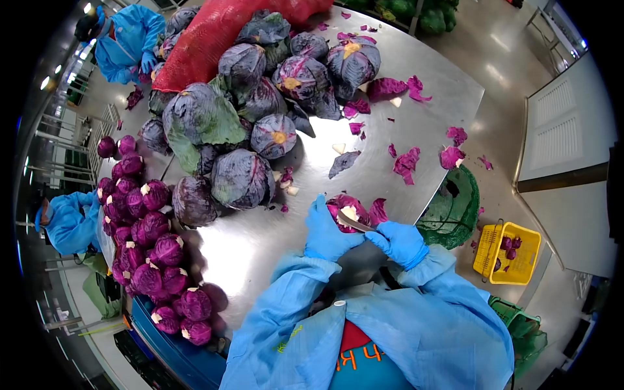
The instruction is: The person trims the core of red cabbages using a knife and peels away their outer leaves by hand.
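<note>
My left hand [330, 233], in a blue glove, is wrapped round the left side of a red cabbage [348, 207] just above the table. Its pale cut stem faces up. In my right hand [398, 243], also gloved, is a knife [354, 223] whose blade lies against the stem. A loose purple leaf [377, 212] sticks out at the cabbage's right side. Trimmed purple cabbages [151, 227] are piled along the table's left edge. Untrimmed cabbages with dull outer leaves [242, 179] are heaped beyond my hands.
A red mesh sack [208, 45] lies across the far side of the metal table [448, 91]. Leaf scraps [406, 164] are scattered on the right. Beyond the right edge stand a green net-lined bin [452, 208] and a yellow basket [522, 260]. Two co-workers [130, 39] are at left.
</note>
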The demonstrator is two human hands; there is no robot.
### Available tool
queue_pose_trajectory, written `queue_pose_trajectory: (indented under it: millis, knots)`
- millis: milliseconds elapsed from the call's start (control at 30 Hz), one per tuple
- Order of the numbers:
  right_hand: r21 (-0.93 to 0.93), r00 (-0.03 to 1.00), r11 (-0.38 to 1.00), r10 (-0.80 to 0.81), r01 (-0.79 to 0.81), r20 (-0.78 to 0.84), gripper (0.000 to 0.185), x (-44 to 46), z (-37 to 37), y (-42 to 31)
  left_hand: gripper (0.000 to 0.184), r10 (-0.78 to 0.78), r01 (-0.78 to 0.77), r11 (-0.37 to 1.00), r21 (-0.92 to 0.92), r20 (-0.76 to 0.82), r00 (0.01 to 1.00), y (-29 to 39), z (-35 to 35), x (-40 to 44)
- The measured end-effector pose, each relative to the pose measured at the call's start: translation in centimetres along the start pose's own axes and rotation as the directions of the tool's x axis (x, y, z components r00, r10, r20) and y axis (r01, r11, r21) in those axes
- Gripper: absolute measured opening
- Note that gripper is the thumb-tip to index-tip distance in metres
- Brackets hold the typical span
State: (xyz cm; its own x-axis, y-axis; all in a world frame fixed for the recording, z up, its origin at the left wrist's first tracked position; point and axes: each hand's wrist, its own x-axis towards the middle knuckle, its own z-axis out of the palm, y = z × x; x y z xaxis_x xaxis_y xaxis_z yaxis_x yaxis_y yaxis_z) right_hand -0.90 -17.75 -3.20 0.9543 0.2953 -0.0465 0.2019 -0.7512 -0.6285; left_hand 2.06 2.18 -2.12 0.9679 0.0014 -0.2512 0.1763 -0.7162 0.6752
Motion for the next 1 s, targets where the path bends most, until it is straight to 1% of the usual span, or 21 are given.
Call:
queue_pose_trajectory:
  millis: [67,167,267,367,467,567,667,767,867,933,967,1000]
  knots:
    - [-0.010,1.000,1.000,-0.011,0.011,0.015,0.049,0.6,-0.2,0.0,0.125,0.025,-0.025,0.999,0.036,-0.008,1.000,-0.5,0.1,0.4]
    - [-0.082,0.997,0.995,-0.050,0.054,0.053,0.050,1.8,0.2,1.3,0.123,0.059,-0.059,0.998,-0.011,-0.008,0.998,-0.6,0.0,0.5]
    - [-0.089,0.992,0.994,-0.046,0.057,0.120,0.052,3.1,0.1,1.7,0.122,0.046,-0.047,0.999,-0.011,-0.017,0.999,-0.6,0.3,0.6]
    - [0.013,0.968,0.998,-0.058,0.056,0.246,0.058,4.8,-0.1,2.1,0.122,-0.010,0.010,1.000,-0.013,-0.017,1.000,0.2,0.3,0.5]
    - [0.005,0.914,1.000,-0.007,0.005,0.405,0.063,6.6,-0.5,2.4,0.122,-0.023,0.024,1.000,0.011,-0.034,0.999,0.3,0.5,0.7]
    - [-0.071,0.864,0.985,0.171,-0.156,0.474,0.065,7.5,-1.7,0.3,0.122,-0.044,0.046,0.998,0.038,-0.055,0.998,0.7,0.8,0.9]
    - [-0.071,0.895,0.993,0.114,-0.092,0.431,0.065,7.1,-0.7,1.0,0.122,-0.077,0.077,0.997,0.023,0.002,0.997,1.2,0.4,1.0]
    - [-0.115,0.951,0.985,0.155,-0.128,0.267,0.059,6.0,0.1,0.6,0.121,-0.049,0.048,0.999,0.017,0.025,0.999,0.8,0.3,1.0]
    - [-0.097,0.969,0.995,0.032,-0.008,0.243,0.050,4.8,0.1,1.3,0.120,-0.041,0.040,0.998,-0.048,-0.011,0.999,1.0,0.0,0.5]
    - [0.089,0.999,0.995,0.040,-0.041,0.012,0.047,4.6,-0.1,0.0,0.118,-0.006,0.003,0.999,-0.045,-0.053,0.999,0.2,0.6,0.4]
    - [0.180,0.992,0.983,0.064,-0.045,-0.105,0.046,4.5,-0.3,-0.8,0.118,0.016,-0.019,0.999,-0.046,-0.070,0.997,0.0,0.9,0.5]
    - [0.179,0.996,0.984,0.036,-0.020,-0.086,0.045,4.8,-0.7,-1.2,0.118,0.032,-0.033,0.999,-0.011,-0.071,0.997,0.3,1.1,0.4]
